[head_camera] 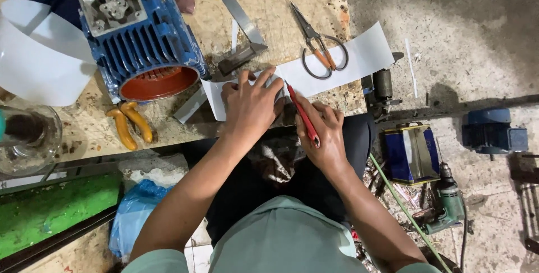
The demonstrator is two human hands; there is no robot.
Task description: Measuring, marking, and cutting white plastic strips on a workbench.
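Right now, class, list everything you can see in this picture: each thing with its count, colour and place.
electric motor housing: 1, blue, bench left
white sheet strip: 1, white, bench front, under left hand
rolled white sheet: 1, white, far left
scissors: 1, orange-handled, on strip
try square: 1, grey metal, bench centre
pliers: 1, yellow handles, beside motor
glass jar: 1, clear, left edge
tin can: 1, blue, floor right
power drill: 1, green, floor right
small motor: 1, blue, floor far right
left hand: pressing strip
right hand: holding red pen
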